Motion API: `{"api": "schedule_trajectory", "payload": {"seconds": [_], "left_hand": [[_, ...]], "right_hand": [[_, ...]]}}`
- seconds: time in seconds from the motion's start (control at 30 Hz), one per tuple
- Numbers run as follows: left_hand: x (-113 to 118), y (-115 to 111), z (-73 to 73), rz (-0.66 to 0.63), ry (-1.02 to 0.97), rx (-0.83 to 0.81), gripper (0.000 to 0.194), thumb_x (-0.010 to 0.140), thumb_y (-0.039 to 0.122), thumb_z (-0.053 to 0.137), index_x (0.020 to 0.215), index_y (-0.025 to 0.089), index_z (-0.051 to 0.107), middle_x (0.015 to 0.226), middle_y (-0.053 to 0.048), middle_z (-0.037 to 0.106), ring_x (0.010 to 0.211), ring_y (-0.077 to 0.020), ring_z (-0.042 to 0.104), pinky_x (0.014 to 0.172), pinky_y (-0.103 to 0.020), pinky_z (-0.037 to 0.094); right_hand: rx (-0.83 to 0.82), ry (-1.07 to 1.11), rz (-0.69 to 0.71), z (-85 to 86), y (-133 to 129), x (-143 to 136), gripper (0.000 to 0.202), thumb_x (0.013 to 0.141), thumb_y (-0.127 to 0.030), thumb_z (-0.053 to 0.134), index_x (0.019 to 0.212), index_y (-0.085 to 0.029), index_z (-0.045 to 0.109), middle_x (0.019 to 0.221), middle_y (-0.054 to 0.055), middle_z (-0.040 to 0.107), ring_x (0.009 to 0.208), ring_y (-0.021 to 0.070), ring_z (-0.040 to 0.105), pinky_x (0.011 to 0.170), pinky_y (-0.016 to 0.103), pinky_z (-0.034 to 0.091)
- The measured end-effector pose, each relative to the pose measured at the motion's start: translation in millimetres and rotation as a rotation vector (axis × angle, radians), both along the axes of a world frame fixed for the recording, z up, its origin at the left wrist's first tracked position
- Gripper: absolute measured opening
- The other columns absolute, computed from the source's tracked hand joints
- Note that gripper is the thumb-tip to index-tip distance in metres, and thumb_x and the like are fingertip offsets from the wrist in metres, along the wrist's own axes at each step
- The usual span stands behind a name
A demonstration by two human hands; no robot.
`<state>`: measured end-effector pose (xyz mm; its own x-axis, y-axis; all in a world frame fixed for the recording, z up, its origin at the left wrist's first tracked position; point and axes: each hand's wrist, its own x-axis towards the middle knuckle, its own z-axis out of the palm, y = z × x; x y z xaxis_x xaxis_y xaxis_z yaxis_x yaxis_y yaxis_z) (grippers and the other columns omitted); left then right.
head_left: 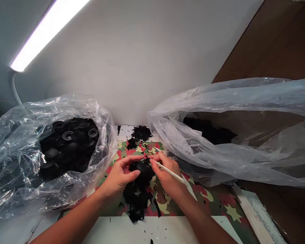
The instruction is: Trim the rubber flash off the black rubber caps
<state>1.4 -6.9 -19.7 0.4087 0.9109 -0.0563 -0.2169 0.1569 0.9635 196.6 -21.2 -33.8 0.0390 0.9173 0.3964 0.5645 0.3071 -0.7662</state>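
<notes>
My left hand curves around a dark, rounded rubber-like part, its thumb on the near side and its fingers along the far side. My right hand grips a slim white pen-like tool; its working tip is too small to make out. Both hands' fingertips meet at the part's far edge. Black scraps lie in a heap beneath and in front of the hands, so the part's lower outline blends into them.
On the left, a clear plastic bag holds several round black ringed parts. At right, another open bag has black material inside. More scraps lie at the back of the patterned mat. A lamp shines overhead.
</notes>
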Motion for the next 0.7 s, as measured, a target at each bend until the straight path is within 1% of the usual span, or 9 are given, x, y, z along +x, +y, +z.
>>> {"api": "schedule_trajectory", "payload": {"seconds": [0.07,0.13,0.2,0.27,0.3,0.4,0.5,0.63,0.7], "left_hand": [[-1,2,-1.8,0.000,-0.066,-0.089,0.045,0.063,0.035,0.093,0.104,0.021,0.081,0.103,-0.007,0.078,0.090,-0.0202,0.069,0.085,-0.033,0.053],[-1,3,-0.5,0.039,-0.089,-0.169,0.048,0.057,0.035,0.097,0.101,0.022,0.082,0.102,-0.007,0.079,0.087,-0.0191,0.069,0.083,-0.031,0.053],[-1,3,2.0,0.073,-0.082,-0.208,0.049,0.055,0.034,0.098,0.100,0.022,0.083,0.102,-0.007,0.080,0.087,-0.0183,0.070,0.082,-0.030,0.053],[-1,3,3.7,0.089,-0.067,-0.214,0.050,0.053,0.033,0.099,0.099,0.022,0.084,0.101,-0.008,0.081,0.087,-0.0188,0.071,0.083,-0.030,0.053],[0,3,4.0,0.092,-0.065,-0.215,0.050,0.052,0.034,0.099,0.099,0.022,0.084,0.101,-0.008,0.082,0.087,-0.0194,0.071,0.084,-0.031,0.053],[1,2,3.5,0.094,-0.062,-0.211,0.052,0.053,0.034,0.099,0.102,0.022,0.084,0.101,-0.009,0.082,0.087,-0.0217,0.072,0.084,-0.034,0.054],[1,3,3.7,0.104,0.011,-0.138,0.047,0.057,0.032,0.096,0.102,0.023,0.084,0.099,-0.008,0.082,0.087,-0.0235,0.072,0.083,-0.035,0.054],[-1,3,7.4,0.108,0.129,-0.008,0.037,0.064,0.026,0.090,0.100,0.026,0.085,0.100,-0.005,0.083,0.093,-0.0253,0.072,0.088,-0.036,0.054],[-2,2,8.4,0.114,0.171,0.040,0.035,0.065,0.024,0.087,0.099,0.027,0.085,0.102,-0.004,0.082,0.096,-0.0258,0.071,0.089,-0.036,0.054]], "right_hand": [[0.028,0.158,0.063,3.6,-1,0,0.018,0.092,-0.031,0.056,0.076,-0.024,0.055,0.106,0.007,0.074,0.096,0.0248,0.069,0.081,0.036,0.051],[0.110,0.285,0.076,6.3,-3,0,0.016,0.093,-0.030,0.052,0.080,-0.024,0.058,0.114,0.008,0.071,0.109,0.0252,0.066,0.087,0.036,0.051],[0.155,0.319,0.070,7.5,-6,0,0.018,0.096,-0.026,0.044,0.090,-0.024,0.060,0.110,0.008,0.070,0.107,0.0235,0.066,0.088,0.036,0.051],[0.127,0.229,0.114,7.2,-9,-2,0.022,0.100,-0.024,0.040,0.103,-0.025,0.062,0.106,0.006,0.071,0.098,0.0219,0.067,0.085,0.035,0.051],[0.108,0.150,0.154,6.6,-9,-3,0.022,0.100,-0.025,0.042,0.110,-0.025,0.062,0.106,0.006,0.072,0.097,0.0222,0.068,0.085,0.035,0.051],[0.090,-0.061,0.250,3.1,-10,-9,0.026,0.097,-0.020,0.050,0.120,-0.026,0.061,0.118,0.008,0.073,0.104,0.0253,0.067,0.088,0.037,0.050],[0.056,-0.132,0.229,-0.4,-9,-11,0.026,0.092,-0.013,0.055,0.114,-0.025,0.062,0.114,0.008,0.075,0.100,0.0257,0.068,0.084,0.036,0.049],[-0.027,-0.072,0.217,-1.9,-5,-7,0.024,0.090,-0.010,0.058,0.108,-0.024,0.062,0.093,0.003,0.075,0.081,0.0216,0.068,0.068,0.028,0.047],[0.014,-0.077,0.210,-2.1,-4,-6,0.019,0.090,-0.008,0.056,0.100,-0.024,0.062,0.088,0.001,0.074,0.078,0.0201,0.066,0.068,0.028,0.044]]}}
